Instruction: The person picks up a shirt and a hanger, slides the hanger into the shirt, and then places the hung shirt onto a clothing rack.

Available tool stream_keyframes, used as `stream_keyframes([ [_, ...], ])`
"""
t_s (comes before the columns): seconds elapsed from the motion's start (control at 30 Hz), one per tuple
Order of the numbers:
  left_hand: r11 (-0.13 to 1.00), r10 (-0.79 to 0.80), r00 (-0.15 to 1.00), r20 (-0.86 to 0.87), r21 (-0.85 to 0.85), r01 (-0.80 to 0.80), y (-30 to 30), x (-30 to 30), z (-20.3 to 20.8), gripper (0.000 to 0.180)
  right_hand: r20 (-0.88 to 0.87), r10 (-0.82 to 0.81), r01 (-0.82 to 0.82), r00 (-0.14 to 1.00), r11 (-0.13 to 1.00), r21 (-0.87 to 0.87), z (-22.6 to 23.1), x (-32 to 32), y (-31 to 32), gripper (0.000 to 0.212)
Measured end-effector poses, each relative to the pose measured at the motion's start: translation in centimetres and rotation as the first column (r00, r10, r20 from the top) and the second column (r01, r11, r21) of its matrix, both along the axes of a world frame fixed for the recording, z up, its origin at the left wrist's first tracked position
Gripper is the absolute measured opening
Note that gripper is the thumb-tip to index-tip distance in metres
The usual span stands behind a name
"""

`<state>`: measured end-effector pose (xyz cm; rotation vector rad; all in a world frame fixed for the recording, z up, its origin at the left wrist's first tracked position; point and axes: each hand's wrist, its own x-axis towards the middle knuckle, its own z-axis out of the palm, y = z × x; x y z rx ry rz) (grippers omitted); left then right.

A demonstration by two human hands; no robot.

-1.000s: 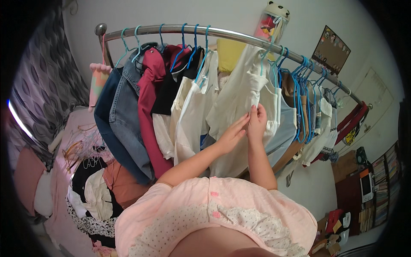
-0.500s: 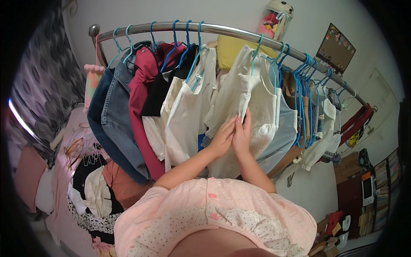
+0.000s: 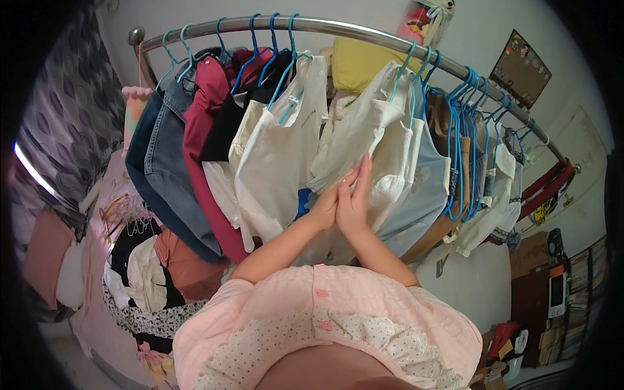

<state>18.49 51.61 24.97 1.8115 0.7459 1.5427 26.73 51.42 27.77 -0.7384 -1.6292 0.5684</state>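
My left hand [image 3: 329,207] and my right hand [image 3: 353,200] are pressed together, palm toward palm, with fingers straight and pointing up. They close on the front edge of a white top [image 3: 374,117], which hangs from a teal hanger [image 3: 404,68]; the cloth between the palms is mostly hidden. Just left of my hands hangs a sheer white garment [image 3: 270,169] on a blue hanger [image 3: 283,71]. Close on the right is a light blue garment [image 3: 422,172].
A curved metal rail [image 3: 338,27] carries several garments, including a denim jacket [image 3: 172,146] and a magenta one [image 3: 207,123]. At left, a pile of clothes [image 3: 148,276] lies on a pink-covered bed [image 3: 94,273]. A bookshelf [image 3: 578,286] stands far right.
My hands have slid slightly down and left with the white top's edge between them. Its hanger has shifted right, nearer the neighbouring hangers. The whole view has also tilted a little.
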Motion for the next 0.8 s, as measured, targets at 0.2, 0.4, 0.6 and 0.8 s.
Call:
stream_keyframes([
  [0.2, 0.99, 0.12, 0.992, -0.031, 0.075, -0.117, -0.5, -0.7, -3.3, 0.045, 0.238, 0.109, -0.147, 0.965, 0.978, 0.15, -4.5, 0.2, -1.3, 0.066],
  [0.4, 0.93, 0.324, 0.892, -0.316, -0.066, -0.362, -4.3, -2.1, -9.9, 0.051, 0.147, 0.448, -0.435, 0.882, 0.893, -0.112, -13.7, 0.3, -2.8, 0.068],
  [0.6, 0.613, 0.407, 0.404, -0.819, -0.083, -0.786, -11.7, -4.4, -14.4, 0.061, 0.568, 0.358, -0.319, 0.741, 0.932, -0.171, -21.6, -0.7, -5.8, 0.072],
  [0.8, 0.583, 0.364, 0.168, -0.916, 0.083, -0.808, -20.3, -8.0, -19.3, 0.07, 0.732, 0.455, -0.372, 0.508, 0.882, -0.289, -25.2, -4.5, -10.8, 0.073],
])
